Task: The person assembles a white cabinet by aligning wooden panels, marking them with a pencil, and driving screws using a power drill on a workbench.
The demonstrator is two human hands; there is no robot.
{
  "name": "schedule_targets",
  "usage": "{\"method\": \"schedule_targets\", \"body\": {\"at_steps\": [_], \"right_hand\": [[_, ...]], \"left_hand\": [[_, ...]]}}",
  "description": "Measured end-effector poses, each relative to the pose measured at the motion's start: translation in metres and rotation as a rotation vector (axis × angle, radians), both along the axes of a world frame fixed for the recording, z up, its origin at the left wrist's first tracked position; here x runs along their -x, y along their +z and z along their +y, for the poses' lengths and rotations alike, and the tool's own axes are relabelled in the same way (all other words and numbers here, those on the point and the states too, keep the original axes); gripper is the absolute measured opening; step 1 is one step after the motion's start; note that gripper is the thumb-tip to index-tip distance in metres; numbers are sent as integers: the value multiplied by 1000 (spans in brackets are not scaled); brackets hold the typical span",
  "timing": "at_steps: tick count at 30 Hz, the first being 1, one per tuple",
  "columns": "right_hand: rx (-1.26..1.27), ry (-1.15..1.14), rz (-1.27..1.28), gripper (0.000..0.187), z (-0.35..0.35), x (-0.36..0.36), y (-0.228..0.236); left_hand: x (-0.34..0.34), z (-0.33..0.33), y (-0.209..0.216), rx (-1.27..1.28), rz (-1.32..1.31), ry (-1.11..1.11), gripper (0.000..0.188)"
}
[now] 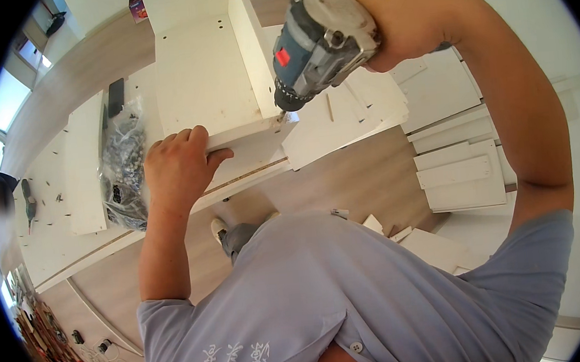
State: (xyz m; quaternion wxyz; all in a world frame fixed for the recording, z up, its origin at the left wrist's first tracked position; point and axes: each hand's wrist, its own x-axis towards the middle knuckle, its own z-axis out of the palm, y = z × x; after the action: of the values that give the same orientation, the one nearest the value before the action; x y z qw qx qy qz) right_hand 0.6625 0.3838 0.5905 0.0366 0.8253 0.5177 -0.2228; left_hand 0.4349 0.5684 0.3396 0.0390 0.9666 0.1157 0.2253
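Observation:
A cordless drill, grey-blue with a red mark, is in my right hand, whose fingers are wrapped round its grip and mostly hidden behind the tool. The drill points downward, its black chuck and short bit at the near right corner of a white box-shaped cabinet part. Whether the bit touches the board cannot be made out. My left hand grips the near edge of the cabinet part, fingers on top and thumb along the front face. Dark holes dot its inner panel.
The part lies on a white board worktop. Left of it are a clear bag of hardware, a white panel, a screwdriver and scattered screws. White boards stack at the right. Cords lie on the floor at lower left.

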Motion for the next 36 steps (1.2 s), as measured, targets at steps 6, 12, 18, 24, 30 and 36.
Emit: {"method": "schedule_targets", "body": {"at_steps": [6, 12, 18, 24, 30, 36], "right_hand": [[20, 71, 22, 43, 1, 8, 7], [139, 117, 112, 39, 9, 0, 13], [99, 50, -9, 45, 5, 5, -10], [130, 103, 6, 37, 8, -6, -13], [134, 157, 11, 31, 12, -6, -2], [201, 219, 22, 41, 17, -4, 8]], "left_hand": [[0, -1, 2, -16, 22, 10, 55], [0, -2, 1, -21, 29, 6, 56], [2, -4, 1, -21, 10, 7, 56], [2, -3, 1, -41, -12, 1, 56], [2, -1, 1, -58, -46, -14, 55], [1, -3, 2, -62, 6, 8, 55]]}}
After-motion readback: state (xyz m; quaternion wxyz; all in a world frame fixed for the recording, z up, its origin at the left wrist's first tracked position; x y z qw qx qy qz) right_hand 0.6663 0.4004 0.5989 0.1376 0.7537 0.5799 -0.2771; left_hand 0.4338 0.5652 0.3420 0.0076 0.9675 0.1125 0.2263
